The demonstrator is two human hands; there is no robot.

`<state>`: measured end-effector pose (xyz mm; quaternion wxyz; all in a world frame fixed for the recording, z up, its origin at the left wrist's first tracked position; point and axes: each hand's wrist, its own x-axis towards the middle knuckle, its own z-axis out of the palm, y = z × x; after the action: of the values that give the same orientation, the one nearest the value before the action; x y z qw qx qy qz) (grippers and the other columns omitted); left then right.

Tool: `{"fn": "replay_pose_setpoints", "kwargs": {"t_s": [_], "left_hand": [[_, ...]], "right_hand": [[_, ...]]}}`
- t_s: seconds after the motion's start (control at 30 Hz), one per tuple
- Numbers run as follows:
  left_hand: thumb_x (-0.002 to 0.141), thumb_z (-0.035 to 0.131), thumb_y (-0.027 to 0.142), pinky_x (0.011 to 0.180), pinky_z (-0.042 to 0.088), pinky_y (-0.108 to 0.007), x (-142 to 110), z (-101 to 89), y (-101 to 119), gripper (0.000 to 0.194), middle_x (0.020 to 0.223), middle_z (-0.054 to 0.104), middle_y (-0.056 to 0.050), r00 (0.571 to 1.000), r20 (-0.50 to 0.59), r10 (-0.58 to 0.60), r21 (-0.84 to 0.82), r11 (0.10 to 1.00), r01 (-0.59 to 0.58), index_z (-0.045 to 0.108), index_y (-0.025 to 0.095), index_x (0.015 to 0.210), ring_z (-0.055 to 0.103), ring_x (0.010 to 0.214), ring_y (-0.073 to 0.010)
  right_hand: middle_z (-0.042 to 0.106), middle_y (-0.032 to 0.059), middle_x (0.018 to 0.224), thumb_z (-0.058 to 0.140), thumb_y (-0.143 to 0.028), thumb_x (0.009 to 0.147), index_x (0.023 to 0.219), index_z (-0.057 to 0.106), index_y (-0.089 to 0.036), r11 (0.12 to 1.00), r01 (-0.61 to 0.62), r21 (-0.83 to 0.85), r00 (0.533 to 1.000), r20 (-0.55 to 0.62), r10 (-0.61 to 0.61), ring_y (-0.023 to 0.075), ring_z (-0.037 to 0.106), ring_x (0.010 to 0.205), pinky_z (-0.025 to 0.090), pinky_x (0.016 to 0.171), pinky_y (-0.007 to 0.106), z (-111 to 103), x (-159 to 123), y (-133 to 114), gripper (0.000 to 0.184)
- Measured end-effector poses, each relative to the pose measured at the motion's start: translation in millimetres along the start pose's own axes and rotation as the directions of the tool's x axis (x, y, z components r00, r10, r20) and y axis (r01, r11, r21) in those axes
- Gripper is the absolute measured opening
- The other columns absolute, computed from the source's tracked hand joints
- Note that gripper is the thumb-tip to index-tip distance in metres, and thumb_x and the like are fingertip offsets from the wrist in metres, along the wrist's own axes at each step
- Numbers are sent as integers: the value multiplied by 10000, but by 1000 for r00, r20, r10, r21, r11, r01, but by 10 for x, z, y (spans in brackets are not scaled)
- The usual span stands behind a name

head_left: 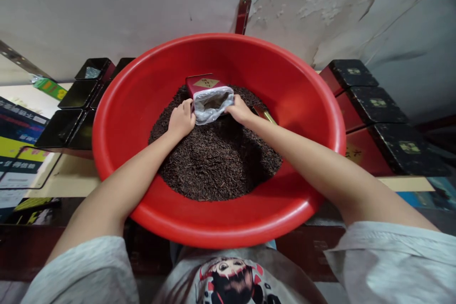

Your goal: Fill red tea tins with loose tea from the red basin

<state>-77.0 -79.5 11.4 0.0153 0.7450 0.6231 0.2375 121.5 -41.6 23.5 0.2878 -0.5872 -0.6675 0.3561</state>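
Tin between left grip, right grip

A light grey shirt is showing two short, loose sleeves; its front is bearing a cartoon print in black, white and red.

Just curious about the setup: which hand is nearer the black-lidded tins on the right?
Right. The right hand grips the plastic liner on the side toward the black-lidded tins; the left hand is on the opposite side, farther away.
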Motion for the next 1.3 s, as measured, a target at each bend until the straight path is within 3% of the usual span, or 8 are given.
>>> {"fn": "replay_pose_setpoints", "kwargs": {"t_s": [0.1,0.2,0.33,0.67,0.83,0.93,1.03,1.3], "left_hand": [[744,454,130,854,436,-388,4,2,79,510,1158,560,-164,995,-36,-94,-165,982,87,360,120,1244,571,971,-244],[792,415,163,804,445,-348,35,23,147,342,1038,620,-129,953,20,-303,-311,904,294,475,136,1127,595,870,-216],[812,376,171,716,415,-303,158,-44,162,198,748,615,-74,882,-11,-471,-324,836,443,538,165,699,568,743,-198],[828,455,238,542,311,-242,162,-1026,694,356,492,332,33,829,-418,-371,-512,850,122,332,200,497,352,504,-105],[842,427,307,496,315,-235,-38,-1282,910,324,522,345,30,764,-463,-449,-743,666,-59,326,213,549,363,502,-105],[812,360,203,406,214,-235,-44,-1249,859,366,413,237,41,828,-112,-549,-913,386,132,254,202,462,234,389,-82],[772,326,148,378,156,-235,16,-1115,748,366,364,187,49,791,184,-584,-924,173,342,223,197,424,154,344,-70],[702,408,219,357,184,-221,-87,-948,777,255,382,308,32,903,-49,-427,-973,226,54,332,197,460,271,361,-72]], "right_hand": [[552,114,1119,517,-341,735,1017,407,-164,929,-117,351,993,72,98,208,532,1015,415,864,357,-35,76,-14,351],[575,98,1045,588,-282,685,996,424,-168,977,-90,196,990,-91,110,202,545,961,400,875,358,-4,100,30,370],[605,71,951,571,-146,676,989,484,-165,982,191,-6,975,-111,-190,183,558,871,412,832,336,-55,100,18,326],[536,4,727,425,-593,804,761,508,-180,855,509,94,782,-465,-415,143,546,794,443,733,319,-807,-232,-733,424],[557,27,700,438,-623,786,748,535,-183,826,283,488,950,-262,-171,133,557,714,455,671,293,-775,-531,-897,452],[598,51,717,426,-556,814,764,563,-174,781,-55,622,997,82,5,149,573,694,473,670,298,-678,-520,-864,409],[627,64,749,442,-410,828,794,575,-164,737,-233,635,964,249,90,155,583,705,479,704,294,-576,-396,-749,282],[601,57,722,491,-551,768,776,547,-193,728,-10,685,999,33,-17,182,585,714,468,710,358,-600,-334,-693,362]]}}
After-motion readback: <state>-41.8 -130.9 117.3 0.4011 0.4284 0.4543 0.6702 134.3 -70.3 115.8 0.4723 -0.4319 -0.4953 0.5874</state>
